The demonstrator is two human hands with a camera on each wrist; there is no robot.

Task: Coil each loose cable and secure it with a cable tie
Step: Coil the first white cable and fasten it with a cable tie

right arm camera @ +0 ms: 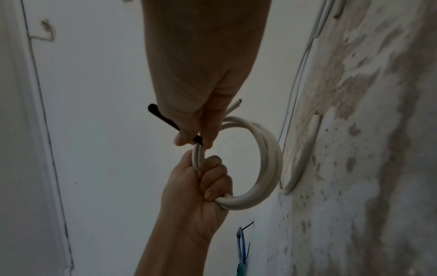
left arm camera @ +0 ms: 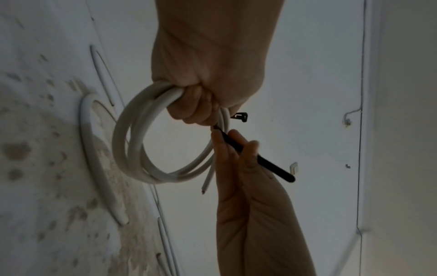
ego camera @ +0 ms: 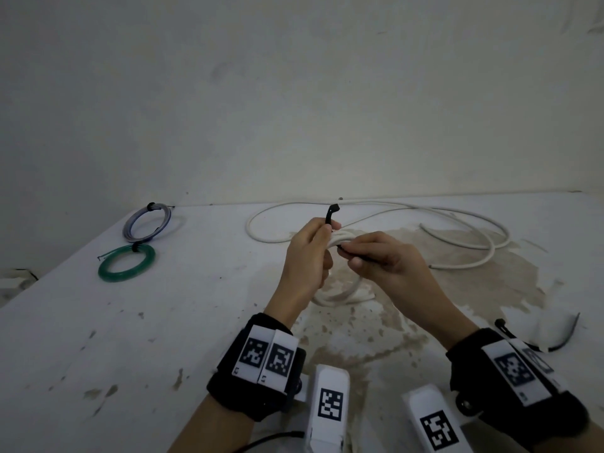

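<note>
My left hand (ego camera: 309,253) grips a white cable coil (ego camera: 340,294) of several loops and holds it upright above the table. In the left wrist view the coil (left arm camera: 132,145) hangs from the fist (left arm camera: 198,106). A black cable tie (ego camera: 333,213) passes by the coil where I grip it, and its head sticks up above my left fingers. My right hand (ego camera: 366,256) pinches the tie's strap (right arm camera: 163,119) between thumb and fingertips (right arm camera: 196,140), close to the coil (right arm camera: 269,155). The cable's cut end (right arm camera: 234,105) pokes out beside my right hand.
More white cable (ego camera: 457,223) lies in loose loops on the stained white table (ego camera: 163,322), behind and right of my hands. A tied green coil (ego camera: 125,263) and a tied blue-clear coil (ego camera: 147,222) lie at the far left. Another black tie (ego camera: 562,338) lies at the right edge.
</note>
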